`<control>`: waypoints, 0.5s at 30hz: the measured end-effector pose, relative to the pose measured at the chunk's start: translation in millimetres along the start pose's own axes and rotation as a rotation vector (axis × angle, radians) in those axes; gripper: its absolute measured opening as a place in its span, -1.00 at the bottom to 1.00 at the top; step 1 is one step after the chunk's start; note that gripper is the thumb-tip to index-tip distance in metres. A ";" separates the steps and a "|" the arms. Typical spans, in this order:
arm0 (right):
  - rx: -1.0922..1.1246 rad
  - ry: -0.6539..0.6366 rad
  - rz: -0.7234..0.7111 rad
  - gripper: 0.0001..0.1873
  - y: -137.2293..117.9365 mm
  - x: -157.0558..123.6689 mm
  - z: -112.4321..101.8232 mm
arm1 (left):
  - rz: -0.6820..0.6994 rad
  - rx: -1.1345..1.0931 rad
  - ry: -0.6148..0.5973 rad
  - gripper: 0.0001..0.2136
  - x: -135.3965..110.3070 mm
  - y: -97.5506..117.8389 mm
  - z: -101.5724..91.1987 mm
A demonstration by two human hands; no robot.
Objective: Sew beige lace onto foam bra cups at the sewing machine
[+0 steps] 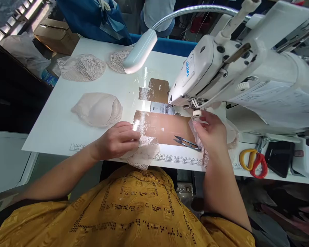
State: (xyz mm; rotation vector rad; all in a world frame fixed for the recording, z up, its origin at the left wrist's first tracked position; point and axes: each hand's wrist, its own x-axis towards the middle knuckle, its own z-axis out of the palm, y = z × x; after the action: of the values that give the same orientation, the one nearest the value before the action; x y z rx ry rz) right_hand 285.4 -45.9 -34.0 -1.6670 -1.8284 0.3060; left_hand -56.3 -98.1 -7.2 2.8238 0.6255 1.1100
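Note:
My left hand [117, 140] is closed on a beige lace cup piece [146, 152] that lies at the front edge of the white sewing table [61, 130] and hangs a little over it. My right hand [211, 132] sits just under the head of the white sewing machine [221, 68], fingers curled around pale lace fabric [230, 132] beside the presser foot. Small thread snips [186, 143] lie on the table between my two hands.
Three more lace cup pieces rest on the table: one [98, 109] at the left, one [81, 67] further back and one [117, 60] under the gooseneck lamp [139, 51]. Yellow and red scissors [254, 163] lie at the right. Another person stands behind the table.

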 end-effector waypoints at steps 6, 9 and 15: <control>-0.208 0.172 -0.131 -0.73 -4.3 -26.3 -24.0 | -0.132 -0.033 -0.026 -0.87 -5.7 -4.5 5.7; -0.313 0.242 -0.087 -0.71 13.1 -44.0 -36.8 | -0.274 -0.075 -0.094 -0.89 -10.5 -8.1 8.3; -0.276 0.302 0.067 -0.69 53.9 -75.4 -70.4 | -0.438 -0.126 -0.213 -0.78 -26.3 -25.7 13.2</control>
State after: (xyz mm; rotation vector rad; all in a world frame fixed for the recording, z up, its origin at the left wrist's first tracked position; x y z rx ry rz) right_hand 370.0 -125.8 -32.5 -1.8465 -1.6443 -0.1727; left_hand -74.0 -83.2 -38.7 2.4768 1.0429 0.7326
